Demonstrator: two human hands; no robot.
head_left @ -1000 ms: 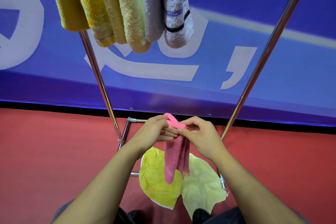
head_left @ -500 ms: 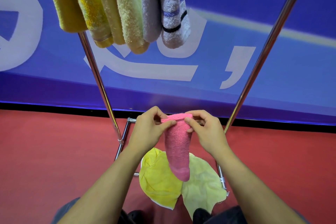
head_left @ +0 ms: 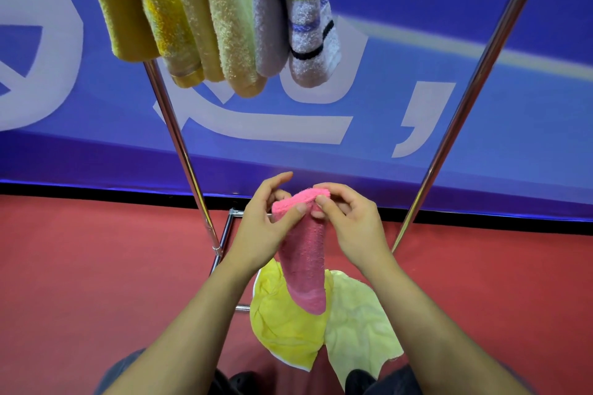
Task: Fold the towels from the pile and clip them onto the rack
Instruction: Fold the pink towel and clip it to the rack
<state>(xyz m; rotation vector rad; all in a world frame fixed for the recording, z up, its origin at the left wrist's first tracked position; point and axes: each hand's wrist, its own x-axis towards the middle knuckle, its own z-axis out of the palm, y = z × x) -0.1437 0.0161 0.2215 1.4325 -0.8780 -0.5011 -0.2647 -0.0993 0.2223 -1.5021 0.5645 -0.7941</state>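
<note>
A folded pink towel hangs in a narrow strip between my hands, low in the middle of the view. My left hand pinches its top left edge with thumb and fingers. My right hand pinches the top right edge. Below it on the floor lie a bright yellow towel and a pale yellow-green towel. Several folded towels in yellow, cream, grey and striped white hang from the top of the metal rack. No clips are visible.
The rack's right leg slants up to the top right, and its base bars rest on the red floor. A blue banner with white characters stands behind. My shoes show at the bottom edge.
The bunched pink towel has been smoothed into a flat folded strip. My hands have shifted slightly along its top edge and brought it a little higher.
</note>
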